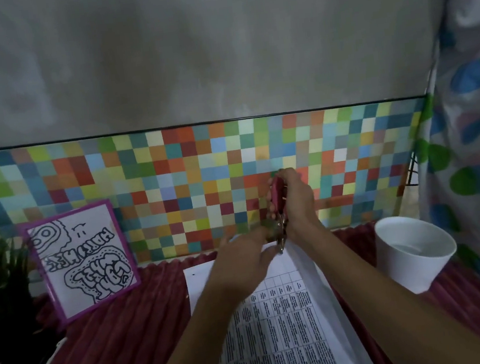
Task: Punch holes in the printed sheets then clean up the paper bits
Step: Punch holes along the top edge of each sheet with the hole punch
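Printed sheets [284, 327] with a table of small text lie on the red ribbed cloth [124, 332] in front of me. One sheet is lifted at its far right corner. My right hand [294, 202] grips a red-handled plier-type hole punch [280, 210] upright, its metal jaws down at the lifted sheet's top edge. My left hand [245, 259] is blurred; its fingers reach to the paper edge beside the jaws, and whether they pinch the sheet I cannot tell.
A white cup-shaped bin [414, 254] stands to the right of the sheets. A purple-framed drawing [82, 258] leans on the coloured tile wall at left, next to a dark green plant [0, 286]. A patterned curtain [477, 152] hangs at right.
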Demonstrator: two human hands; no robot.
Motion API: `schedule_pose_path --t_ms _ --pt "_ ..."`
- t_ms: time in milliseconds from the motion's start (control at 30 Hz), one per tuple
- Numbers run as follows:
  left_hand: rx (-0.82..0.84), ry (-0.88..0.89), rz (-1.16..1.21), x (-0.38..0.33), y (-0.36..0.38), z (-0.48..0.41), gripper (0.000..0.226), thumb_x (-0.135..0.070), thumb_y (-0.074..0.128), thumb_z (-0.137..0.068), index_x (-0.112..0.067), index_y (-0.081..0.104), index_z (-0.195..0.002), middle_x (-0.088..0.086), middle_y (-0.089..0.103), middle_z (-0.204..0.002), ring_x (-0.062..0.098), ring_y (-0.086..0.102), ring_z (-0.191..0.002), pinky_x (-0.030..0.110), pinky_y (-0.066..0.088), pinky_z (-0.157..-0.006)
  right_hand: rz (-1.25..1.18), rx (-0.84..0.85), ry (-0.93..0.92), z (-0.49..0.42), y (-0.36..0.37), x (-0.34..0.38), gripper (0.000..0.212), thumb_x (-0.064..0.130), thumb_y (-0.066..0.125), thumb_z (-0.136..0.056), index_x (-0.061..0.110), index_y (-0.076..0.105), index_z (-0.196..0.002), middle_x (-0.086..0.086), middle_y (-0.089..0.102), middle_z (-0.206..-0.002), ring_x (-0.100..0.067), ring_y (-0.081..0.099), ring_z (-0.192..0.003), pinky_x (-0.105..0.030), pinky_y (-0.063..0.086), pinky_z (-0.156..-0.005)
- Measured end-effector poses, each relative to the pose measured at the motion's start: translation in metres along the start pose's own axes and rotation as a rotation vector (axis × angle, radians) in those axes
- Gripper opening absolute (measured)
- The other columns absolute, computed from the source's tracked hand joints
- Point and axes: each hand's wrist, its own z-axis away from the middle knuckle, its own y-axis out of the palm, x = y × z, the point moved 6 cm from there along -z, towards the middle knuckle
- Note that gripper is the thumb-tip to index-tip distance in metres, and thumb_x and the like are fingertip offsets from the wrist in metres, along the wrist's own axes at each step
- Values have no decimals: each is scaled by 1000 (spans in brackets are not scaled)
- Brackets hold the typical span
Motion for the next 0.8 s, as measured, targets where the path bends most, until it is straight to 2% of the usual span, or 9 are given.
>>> schedule_pose_path --t_ms 33,100,167,467,600,667,800 --pt "45 -11 19 2 3 -3 23 -39 45 -101 -30 58 -117 -8 67 -116 15 59 -108 37 32 -106 -2 0 -10 0 -1 1 34 25 49 -90 11 62 -63 -10 51 -55 -21 41 -43 -28 35 -43" --pt "67 -27 101 7 6 -4 20 -33 49 -101 -24 61 -113 -3 68 -110 18 61 -101 30 40 -88 -25 11 -21 0 -2 2 33 24 49 -91 11 62 -63 -11 50 -55 -21 40 -43 -28 35 -42" --pt "48 -47 168 10 9 -4 19 -29 50 -101 -20 61 -113 0 68 -109 18 61 -99 27 39 -77 -57 29 -17 -1 -2 0 32 25 50 -91 11 63 -65 -10 50 -56 -20 40 -43 -29 35 -43" --pt "-111 -110 261 18 20 -3 15 -23 60 -96 -14 70 -104 -5 71 -102 9 61 -91 21 40 -75 -31 114 -87 1 0 2 27 20 48 -94 10 64 -75 -12 51 -57 -20 41 -42 -27 34 -43" --pt "-131 -102 279 16 20 -4 15 -23 62 -94 -13 71 -102 -6 72 -100 8 63 -90 20 44 -76 58 207 -68 2 6 3 24 28 54 -87 6 64 -81 -12 54 -60 -20 44 -45 -29 37 -46" --pt "-137 -103 288 18 20 -4 15 -23 63 -94 -14 71 -101 -7 72 -98 7 63 -89 17 42 -74 68 213 -25 2 6 2 25 31 56 -85 7 64 -82 -11 55 -62 -20 46 -47 -31 38 -49" --pt "-110 -117 292 27 22 -1 13 -22 62 -95 -13 71 -96 -10 68 -88 7 62 -83 21 41 -72 52 158 -21 5 -2 14 27 29 52 -93 10 63 -78 -7 56 -62 -17 48 -48 -29 40 -49"
